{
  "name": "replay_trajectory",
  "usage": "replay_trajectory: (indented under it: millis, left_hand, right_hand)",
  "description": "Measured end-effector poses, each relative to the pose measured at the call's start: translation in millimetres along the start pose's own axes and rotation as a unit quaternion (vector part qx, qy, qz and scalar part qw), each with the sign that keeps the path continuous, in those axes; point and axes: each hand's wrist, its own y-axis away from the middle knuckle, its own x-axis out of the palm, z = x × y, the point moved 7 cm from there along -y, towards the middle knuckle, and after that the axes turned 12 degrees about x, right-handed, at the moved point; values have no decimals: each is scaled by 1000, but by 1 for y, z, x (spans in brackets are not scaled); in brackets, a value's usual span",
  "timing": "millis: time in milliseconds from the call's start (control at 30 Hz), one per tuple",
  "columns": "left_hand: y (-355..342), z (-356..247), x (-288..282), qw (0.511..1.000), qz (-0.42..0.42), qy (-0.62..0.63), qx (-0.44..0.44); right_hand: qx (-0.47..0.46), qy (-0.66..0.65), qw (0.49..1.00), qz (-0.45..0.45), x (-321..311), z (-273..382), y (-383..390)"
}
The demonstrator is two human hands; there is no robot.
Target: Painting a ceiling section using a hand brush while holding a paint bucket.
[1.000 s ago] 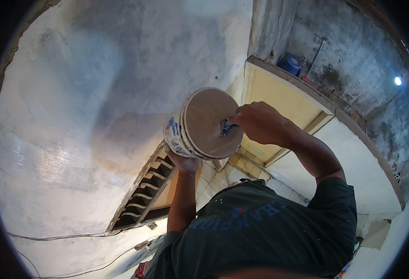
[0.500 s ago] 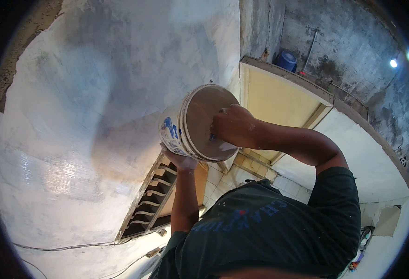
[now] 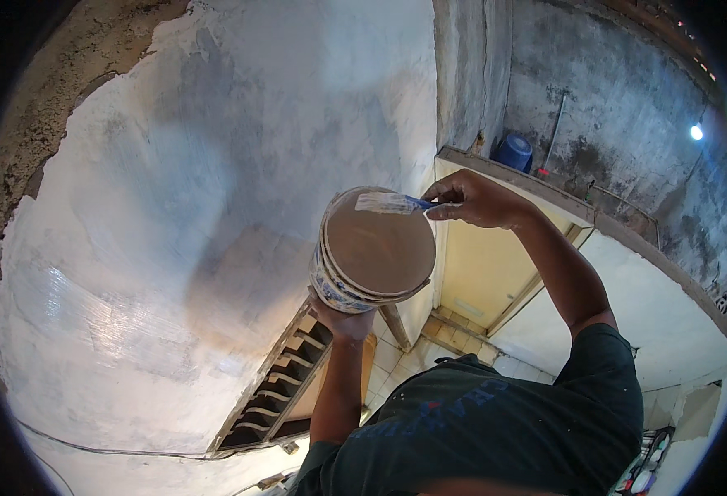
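While left hand (image 3: 343, 321) holds bucket (image 3: 332, 283); right hand (image 3: 473, 201) grips brush (image 3: 391, 203) over rim (image 3: 372, 293); wall (image 3: 157, 223) apart

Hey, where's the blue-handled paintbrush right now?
In the head view, just above centre, the paintbrush is in the right hand, its bristles pointing left across the open bucket that the left hand supports.

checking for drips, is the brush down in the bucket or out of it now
Out: the right hand holds the brush across the top of the bucket, with the bristles fully in view.
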Motion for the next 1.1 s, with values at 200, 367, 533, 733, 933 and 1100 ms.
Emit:
replay_trajectory:
  millis: [200, 367, 533, 733, 933, 1100]
  left_hand:
    - [-12, 9, 13, 999, 12, 18, -27]
    - [-12, 10, 36, 981, 76, 169, -50]
    - [-21, 16, 64, 997, -22, 38, -60]
    - [-29, 15, 87, 999, 16, -31, -28]
    - [-30, 21, 73, 998, -38, -48, -30]
    - [-29, 14, 54, 999, -45, -18, -9]
  right_hand:
    - [17, -24, 999, -11, -25, 14, -4]
    - [-55, -170, 984, 17, -39, 23, -18]
    - [-88, -239, 967, 14, -65, 35, -37]
    - [-125, -231, 951, -164, -127, 29, -98]
    - [-211, 97, 869, -437, -143, 45, -156]
    - [-118, 194, 916, -331, -103, 1, -175]
